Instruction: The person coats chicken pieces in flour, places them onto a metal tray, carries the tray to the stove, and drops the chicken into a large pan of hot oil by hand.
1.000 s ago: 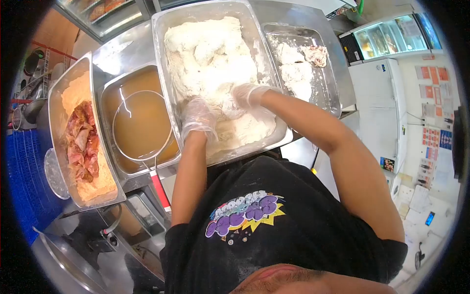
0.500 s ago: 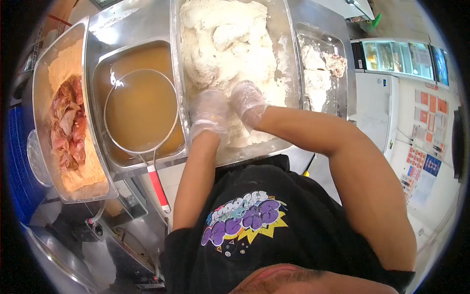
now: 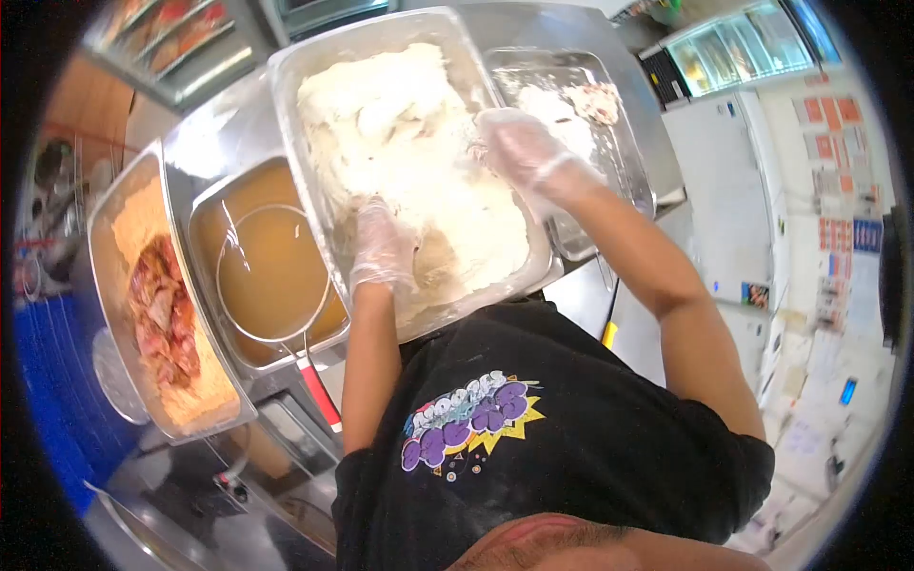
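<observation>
A deep metal tray (image 3: 286, 124) holds white flour (image 3: 381, 124), heaped at the far end. My left hand (image 3: 379, 249), in a clear plastic glove dusted with flour, rests in the near left part of the flour. Its fingers are apart and partly sunk in. Just right of it lies a flour-coated lump (image 3: 438, 255). Over the tray's right side is my right hand (image 3: 528, 152), gloved too, with fingers curled; flour and the glove hide what is in them. Beyond it, a shallower metal tray (image 3: 624, 143) holds floured pieces (image 3: 592, 103).
Left of the flour stands a pan of cloudy brown liquid (image 3: 276, 257) with a round strainer, its red handle (image 3: 319, 392) toward me. Further left, a metal tray (image 3: 238, 404) holds raw meat (image 3: 164, 309) on orange-tan powder. A yellow-handled tool (image 3: 609, 333) lies at right.
My right hand has moved right, away from my left hand, to the flour tray's side. My left hand stays in the flour. The whole view has turned and shifted.
</observation>
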Demonstrator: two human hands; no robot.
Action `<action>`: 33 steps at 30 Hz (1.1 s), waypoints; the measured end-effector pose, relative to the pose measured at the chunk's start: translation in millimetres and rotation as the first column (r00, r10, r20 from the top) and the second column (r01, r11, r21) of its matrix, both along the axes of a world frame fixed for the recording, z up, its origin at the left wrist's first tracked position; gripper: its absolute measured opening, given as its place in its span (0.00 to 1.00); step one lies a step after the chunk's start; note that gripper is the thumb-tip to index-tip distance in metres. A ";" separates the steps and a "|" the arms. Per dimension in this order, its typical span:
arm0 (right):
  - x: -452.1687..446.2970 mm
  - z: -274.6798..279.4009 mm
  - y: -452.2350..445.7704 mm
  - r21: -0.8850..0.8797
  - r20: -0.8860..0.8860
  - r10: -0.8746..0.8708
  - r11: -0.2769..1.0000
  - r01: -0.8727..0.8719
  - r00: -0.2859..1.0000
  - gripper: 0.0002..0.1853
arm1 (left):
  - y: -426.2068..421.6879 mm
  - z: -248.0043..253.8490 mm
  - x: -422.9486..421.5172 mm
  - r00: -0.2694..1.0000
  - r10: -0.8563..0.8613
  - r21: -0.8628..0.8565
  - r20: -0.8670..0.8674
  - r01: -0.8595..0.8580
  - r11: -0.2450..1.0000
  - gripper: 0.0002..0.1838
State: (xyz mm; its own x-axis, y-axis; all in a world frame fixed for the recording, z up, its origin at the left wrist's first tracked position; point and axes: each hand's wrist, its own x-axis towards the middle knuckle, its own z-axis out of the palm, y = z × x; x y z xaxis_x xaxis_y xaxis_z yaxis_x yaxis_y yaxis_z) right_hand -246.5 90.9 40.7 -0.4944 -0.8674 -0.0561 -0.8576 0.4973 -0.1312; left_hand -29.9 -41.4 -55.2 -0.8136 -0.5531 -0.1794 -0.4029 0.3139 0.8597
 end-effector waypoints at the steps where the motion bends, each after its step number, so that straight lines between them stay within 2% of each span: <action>1: 4.0 9.3 7.8 0.095 0.026 -0.013 0.995 0.010 1.000 0.13 | 5.3 1.7 -0.2 0.999 0.031 0.147 -0.014 -0.029 0.989 0.12; 3: 13.7 3.9 15.6 -0.310 0.293 0.006 0.947 0.089 0.956 0.14 | 5.0 7.9 -8.3 1.000 0.015 0.200 0.016 -0.018 0.980 0.11; 4: 18.7 6.5 13.2 -0.486 0.407 0.077 0.862 0.145 0.910 0.14 | 3.6 10.8 -11.3 0.997 -0.031 0.113 0.066 0.024 0.993 0.11; 5: 15.1 12.3 11.6 -0.160 0.126 0.042 0.987 -0.021 0.991 0.16 | 2.9 12.8 -10.8 0.989 -0.075 0.028 0.129 0.072 0.997 0.11; 8: 9.5 -9.3 32.2 -0.114 0.075 0.036 0.993 -0.028 0.997 0.12 | 3.6 10.8 -1.4 0.923 -0.172 -0.201 0.344 0.251 0.947 0.10; 10: 1.9 6.6 38.3 -0.243 0.094 -0.056 0.967 0.077 0.994 0.12 | -6.1 -43.9 0.1 0.988 -0.100 -0.084 0.118 0.111 0.990 0.10; 11: -3.2 18.4 41.2 -0.299 0.112 -0.085 0.947 0.115 0.990 0.12 | -6.6 -42.4 1.7 0.999 -0.035 0.036 0.019 0.035 0.999 0.11; 12: -7.1 51.6 46.0 -0.304 0.200 -0.178 0.924 0.234 0.964 0.14 | -7.1 -40.2 2.9 0.996 0.040 0.158 -0.078 -0.028 0.987 0.12; 13: -12.4 78.6 55.7 -0.295 0.289 -0.266 0.889 0.349 0.920 0.15 | 1.3 -2.4 1.2 0.980 0.130 0.323 -0.149 -0.076 0.943 0.13; 15: -59.8 63.9 89.2 -0.459 0.669 -0.176 0.667 0.587 0.722 0.18 | 3.5 29.2 5.3 0.938 0.253 0.518 -0.236 -0.099 0.850 0.15; 17: -88.7 73.0 106.5 -0.239 0.753 -0.378 0.605 0.759 0.538 0.20 | -3.5 39.0 2.5 0.897 0.304 0.591 -0.320 -0.061 0.804 0.17; 18: -121.3 48.1 118.0 -0.121 0.396 -0.436 0.847 0.517 0.808 0.20 | -4.8 39.3 3.7 0.867 0.340 0.628 -0.365 -0.040 0.777 0.18; 19: -161.0 2.5 128.1 0.133 -0.006 -0.290 0.948 0.288 0.957 0.20 | -5.6 37.8 4.5 0.834 0.374 0.662 -0.406 -0.014 0.749 0.19; 20: -165.5 1.0 127.1 0.238 -0.185 -0.208 0.939 0.249 0.960 0.20 | -6.7 38.5 2.7 0.796 0.409 0.694 -0.446 0.019 0.720 0.20; 21: -169.3 0.1 125.7 0.338 -0.353 -0.102 0.913 0.228 0.930 0.21 | -5.1 43.3 -2.9 0.788 0.440 0.698 -0.432 -0.017 0.716 0.22; 22: -131.4 33.9 119.3 0.226 -0.348 -0.222 0.923 0.311 0.911 0.23 | -0.1 48.0 -7.8 0.779 0.471 0.703 -0.414 -0.055 0.709 0.23; 24: -67.5 63.8 105.7 -0.073 -0.323 -0.301 0.953 0.293 0.897 0.27 | 2.7 54.8 -8.8 0.804 0.479 0.709 -0.353 -0.104 0.697 0.24; 26: -25.7 61.2 80.1 -0.402 -0.059 -0.205 0.901 0.165 0.977 0.27 | 2.8 59.5 -5.1 0.867 0.423 0.710 -0.264 -0.122 0.694 0.25; 27: -8.2 51.1 60.9 -0.537 0.197 -0.092 0.823 0.186 0.976 0.26 | 10.8 67.1 -5.8 0.855 0.416 0.731 -0.309 -0.067 0.679 0.26; 28: 6.2 24.0 44.7 -0.515 0.256 0.046 0.852 0.096 0.966 0.25 | 23.5 78.1 -8.1 0.841 0.409 0.748 -0.355 -0.007 0.663 0.27; 29: 26.0 20.1 29.7 -0.334 0.356 0.064 0.941 0.063 0.932 0.24 | 31.4 84.5 -10.2 0.822 0.404 0.761 -0.402 0.055 0.646 0.28; 30: 42.9 17.2 22.5 -0.145 0.456 0.062 0.989 0.005 0.888 0.23 | 31.9 75.2 -11.1 0.813 0.410 0.728 -0.414 0.026 0.685 0.28; 32: 51.8 -3.9 22.5 -0.194 0.641 0.127 0.981 0.000 0.757 0.20 | 27.3 49.4 -14.9 0.790 0.423 0.654 -0.445 -0.037 0.756 0.29; 33: 55.4 -17.7 21.1 -0.247 0.706 0.160 0.969 0.028 0.690 0.18 | 25.9 56.1 -11.7 0.823 0.370 0.648 -0.432 -0.002 0.762 0.29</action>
State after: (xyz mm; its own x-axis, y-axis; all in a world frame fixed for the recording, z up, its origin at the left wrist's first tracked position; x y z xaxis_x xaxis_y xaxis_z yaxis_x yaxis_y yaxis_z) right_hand -191.1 112.0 23.0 -0.3246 -0.9300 -0.1725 -0.4829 0.3198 -0.8152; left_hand -41.6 -15.5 0.9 -0.7700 -0.6268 -0.1196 0.1566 -0.3673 0.9168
